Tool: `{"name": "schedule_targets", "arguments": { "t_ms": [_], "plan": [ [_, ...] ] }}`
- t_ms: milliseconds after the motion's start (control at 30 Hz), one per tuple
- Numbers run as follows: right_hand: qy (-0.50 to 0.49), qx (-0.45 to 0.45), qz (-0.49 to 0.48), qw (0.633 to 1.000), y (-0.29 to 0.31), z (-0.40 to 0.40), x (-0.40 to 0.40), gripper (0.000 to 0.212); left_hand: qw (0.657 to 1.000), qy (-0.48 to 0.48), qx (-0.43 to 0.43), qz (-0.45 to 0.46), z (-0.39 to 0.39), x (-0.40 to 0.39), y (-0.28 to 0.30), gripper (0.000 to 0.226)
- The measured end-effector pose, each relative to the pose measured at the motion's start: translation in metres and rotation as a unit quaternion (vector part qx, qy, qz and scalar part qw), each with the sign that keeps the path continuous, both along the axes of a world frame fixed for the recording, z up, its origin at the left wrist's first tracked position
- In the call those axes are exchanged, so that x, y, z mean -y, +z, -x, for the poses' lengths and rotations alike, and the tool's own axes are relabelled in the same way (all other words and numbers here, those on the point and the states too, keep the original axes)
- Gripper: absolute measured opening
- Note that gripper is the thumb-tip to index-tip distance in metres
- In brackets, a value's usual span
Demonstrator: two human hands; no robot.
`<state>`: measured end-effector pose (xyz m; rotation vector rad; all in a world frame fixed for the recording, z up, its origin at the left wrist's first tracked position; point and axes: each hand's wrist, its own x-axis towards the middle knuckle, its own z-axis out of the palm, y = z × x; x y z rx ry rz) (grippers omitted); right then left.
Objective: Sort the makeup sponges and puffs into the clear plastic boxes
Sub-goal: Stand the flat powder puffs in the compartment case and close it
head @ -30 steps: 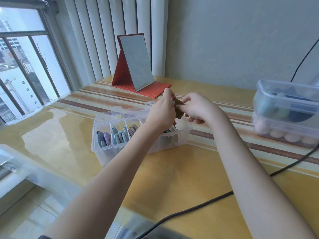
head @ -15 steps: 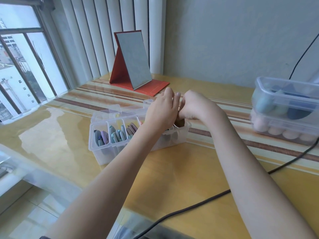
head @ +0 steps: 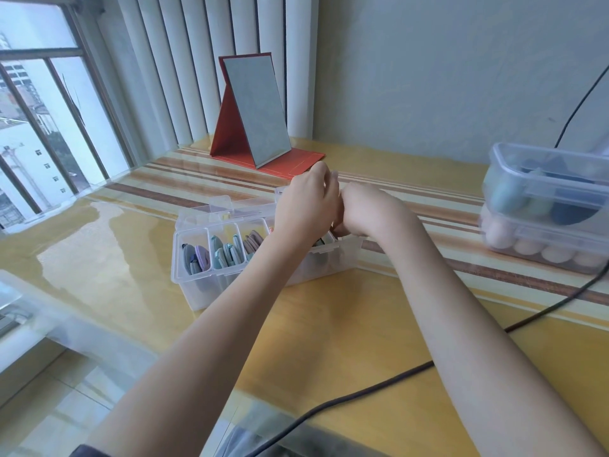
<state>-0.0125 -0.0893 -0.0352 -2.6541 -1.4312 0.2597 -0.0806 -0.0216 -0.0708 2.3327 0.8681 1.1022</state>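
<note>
Both hands, left hand (head: pixel 304 206) and right hand (head: pixel 357 209), meet over the right end of the divided box (head: pixel 197 275); fingers curled, contents hidden. Puffs (head: pixel 227 253) stand in compartments. Press gently, keeping neighbours upright.

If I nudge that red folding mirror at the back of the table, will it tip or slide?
The mirror leans back on a red prop, with a flat red flap lying in front, so it probably resists tipping forward. The table looks glossy, so a push would likely slide it. It looks thin, so probably light; the glass may be fragile.
</note>
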Motion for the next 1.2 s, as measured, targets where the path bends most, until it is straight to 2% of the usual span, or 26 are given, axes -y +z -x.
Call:
{"name": "schedule_targets", "arguments": {
  "t_ms": [67,167,200,400,467,567,633,700,767,800,867,933,967,1067,1133,1200],
  "plan": [
    [-0.005,-0.006,-0.01,1.0,0.0,-0.003,-0.002,0.024,1.0,0.001,0.003,-0.001,0.0,-0.001,0.0,0.031],
    [0.008,-0.043,-0.077,0.996,0.008,-0.006,0.0,0.003,1.0,0.003,0.006,-0.004,0.0,-0.001,0.0,0.029],
    [0.012,-0.05,-0.089,0.995,0.01,-0.006,0.0,0.005,1.0,0.001,0.012,-0.003,-0.001,-0.002,0.0,0.029],
    [0.01,-0.059,-0.028,0.998,-0.004,-0.008,-0.005,0.013,0.999,0.019,0.026,0.016,-0.001,-0.003,0.0,0.028],
    [0.026,-0.083,-0.059,0.994,0.001,-0.009,-0.001,0.014,0.998,0.026,0.031,0.046,0.003,-0.004,0.006,0.027],
    [0.011,-0.108,-0.176,0.978,0.004,-0.014,0.003,0.023,0.997,0.046,0.03,0.046,0.026,-0.013,0.019,0.026],
    [-0.018,-0.119,-0.239,0.964,-0.004,-0.016,0.001,0.032,0.994,0.105,-0.024,0.011,0.051,-0.025,0.024,0.026],
    [-0.032,-0.195,-0.222,0.955,-0.018,-0.016,-0.005,0.048,0.969,0.19,-0.158,0.017,0.078,-0.039,0.021,0.036],
    [-0.033,-0.296,-0.197,0.934,-0.032,-0.015,-0.013,0.06,0.926,0.254,-0.266,0.089,0.103,-0.052,0.01,0.057],
    [-0.032,-0.334,-0.2,0.921,-0.037,-0.016,-0.016,0.065,0.912,0.27,-0.276,0.137,0.112,-0.056,0.004,0.066],
    [-0.029,-0.371,-0.226,0.9,-0.042,-0.019,-0.019,0.072,0.915,0.262,-0.204,0.231,0.124,-0.063,-0.007,0.075],
    [-0.032,-0.395,-0.26,0.881,-0.043,-0.02,-0.017,0.077,0.919,0.217,-0.032,0.327,0.128,-0.073,-0.013,0.074],
    [-0.025,-0.415,-0.286,0.864,-0.043,-0.021,-0.016,0.079,0.909,0.19,0.062,0.365,0.13,-0.078,-0.013,0.072],
    [-0.036,-0.506,-0.372,0.777,-0.043,-0.021,-0.013,0.078,0.85,0.11,0.292,0.424,0.131,-0.078,-0.012,0.056],
    [-0.072,-0.541,-0.441,0.713,-0.043,-0.028,-0.009,0.071,0.818,0.073,0.39,0.415,0.126,-0.07,-0.008,0.05],
    [-0.108,-0.55,-0.501,0.659,-0.042,-0.035,0.003,0.058,0.786,0.05,0.453,0.417,0.115,-0.064,-0.004,0.059]
  ]
}}
